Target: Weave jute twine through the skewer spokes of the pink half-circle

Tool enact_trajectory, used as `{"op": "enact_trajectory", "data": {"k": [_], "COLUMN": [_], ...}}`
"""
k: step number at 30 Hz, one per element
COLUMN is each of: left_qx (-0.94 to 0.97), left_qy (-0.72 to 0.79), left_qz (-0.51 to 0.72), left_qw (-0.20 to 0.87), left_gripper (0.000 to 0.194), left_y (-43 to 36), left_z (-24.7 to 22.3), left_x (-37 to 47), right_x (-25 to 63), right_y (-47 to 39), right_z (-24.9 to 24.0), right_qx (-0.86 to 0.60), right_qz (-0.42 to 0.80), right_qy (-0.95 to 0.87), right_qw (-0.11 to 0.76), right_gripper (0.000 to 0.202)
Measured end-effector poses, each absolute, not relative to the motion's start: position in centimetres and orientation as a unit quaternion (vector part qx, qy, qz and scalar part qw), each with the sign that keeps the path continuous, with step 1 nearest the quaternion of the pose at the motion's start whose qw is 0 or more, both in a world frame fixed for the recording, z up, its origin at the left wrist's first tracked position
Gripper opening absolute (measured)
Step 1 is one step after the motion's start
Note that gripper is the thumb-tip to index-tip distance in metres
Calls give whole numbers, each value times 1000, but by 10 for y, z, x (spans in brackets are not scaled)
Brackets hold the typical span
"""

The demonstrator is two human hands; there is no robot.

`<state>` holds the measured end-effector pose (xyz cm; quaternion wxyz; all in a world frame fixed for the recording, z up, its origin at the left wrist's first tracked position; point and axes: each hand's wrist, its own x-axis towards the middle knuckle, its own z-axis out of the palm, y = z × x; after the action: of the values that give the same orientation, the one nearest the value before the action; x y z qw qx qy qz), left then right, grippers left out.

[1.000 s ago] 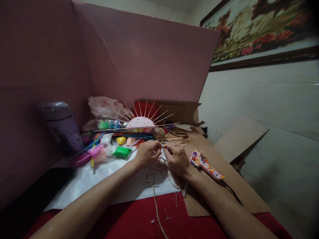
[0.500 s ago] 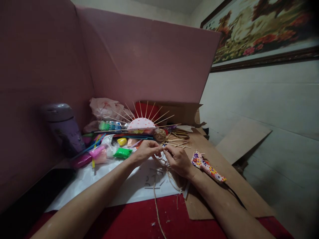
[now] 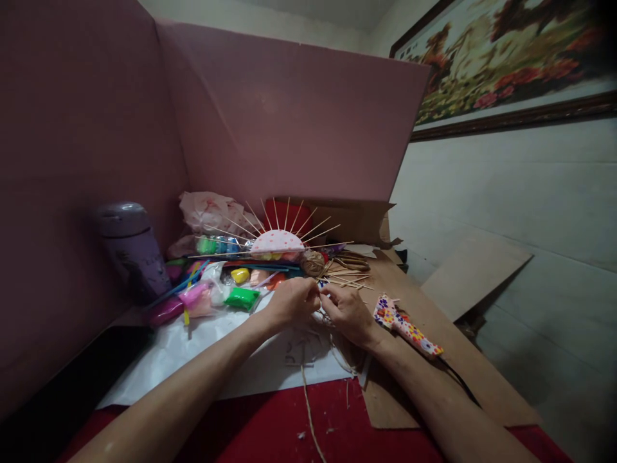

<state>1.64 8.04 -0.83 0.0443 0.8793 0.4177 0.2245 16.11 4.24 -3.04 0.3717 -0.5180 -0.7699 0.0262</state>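
My left hand [image 3: 295,301] and my right hand [image 3: 348,312] meet fingertip to fingertip above the white sheet [image 3: 231,360]. Both are closed in a pinch, and what lies between the fingers is too small to make out. Brown twine [image 3: 308,408] hangs below them and runs over the sheet to the red cloth. Behind the hands stands a half-round pink dotted piece [image 3: 277,242] with thin sticks fanning out from it. A ball of twine [image 3: 313,262] and loose sticks [image 3: 349,278] lie just beyond my fingers.
A purple bottle [image 3: 132,251] stands at the left, near colourful clay packets [image 3: 242,298]. At the right a flower-patterned glue gun [image 3: 409,329] lies on cardboard [image 3: 463,360]. Pink panels [image 3: 289,122] rise behind. A dark flat object [image 3: 81,379] is at the lower left.
My left hand's fingers have curled in more and its back has turned toward the camera. The whole view has shifted slightly, moving the scene a little to the right.
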Motion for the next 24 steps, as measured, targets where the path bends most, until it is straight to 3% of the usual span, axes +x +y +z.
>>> {"op": "enact_trajectory", "data": {"k": [4, 8, 12, 15, 18, 21, 24], "left_qx": [893, 909, 919, 868, 810, 809, 860], "left_qy": [409, 366, 290, 264, 264, 288, 275], "left_qz": [189, 190, 177, 146, 193, 232, 250], "left_qw": [13, 54, 202, 393, 486, 456, 351], "left_gripper": [17, 14, 10, 12, 21, 34, 32], "left_y": [79, 85, 94, 101, 108, 110, 107], "left_z": [-5, -3, 0, 2, 1, 0, -2], "left_x": [15, 10, -1, -10, -16, -17, -12], "right_x": [162, 165, 166, 166, 166, 166, 166], "right_y": [44, 45, 45, 45, 45, 45, 45], "right_z": [-31, -29, -27, -26, -24, -24, -23], "right_qx": [-500, -471, -444, -448, -467, -474, -475], "right_qz": [62, 91, 136, 162, 161, 159, 164], "right_qy": [-770, -793, -818, -801, -775, -765, -763], "right_qw": [392, 377, 341, 362, 394, 407, 406], "right_gripper": [19, 21, 20, 18, 17, 17, 17]}}
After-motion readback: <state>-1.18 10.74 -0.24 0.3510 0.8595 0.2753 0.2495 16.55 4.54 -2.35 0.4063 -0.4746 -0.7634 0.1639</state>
